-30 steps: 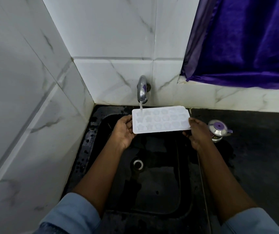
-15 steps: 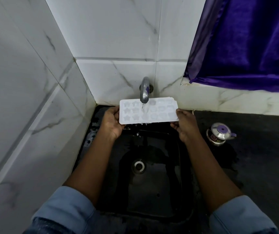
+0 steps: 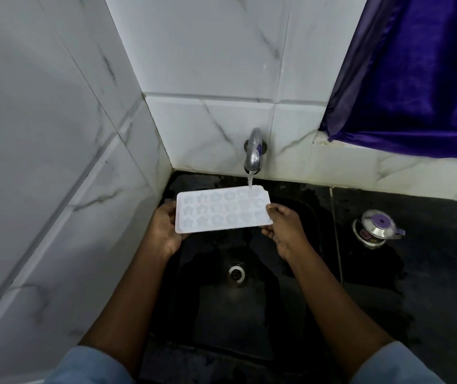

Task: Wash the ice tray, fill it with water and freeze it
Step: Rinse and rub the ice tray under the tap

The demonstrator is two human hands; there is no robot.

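White translucent plastic ice tray (image 3: pixel 223 209) — flat rectangle, rounded corners, three rows of star and flower moulds — held level over the glossy black sink (image 3: pixel 221 314), under the curved chrome tap (image 3: pixel 253 151). Left hand (image 3: pixel 163 228) grips its left end, fingers curled beneath; right hand (image 3: pixel 282 225) pinches the right edge, thumb on top. Half a second back the water stream (image 3: pixel 250 181) struck mid-tray; now it hits the far right corner.

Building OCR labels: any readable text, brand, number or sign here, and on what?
None can be read.
Small label on the side of the steel container: too blurred to read.
No markings visible on the ice tray or the tap.
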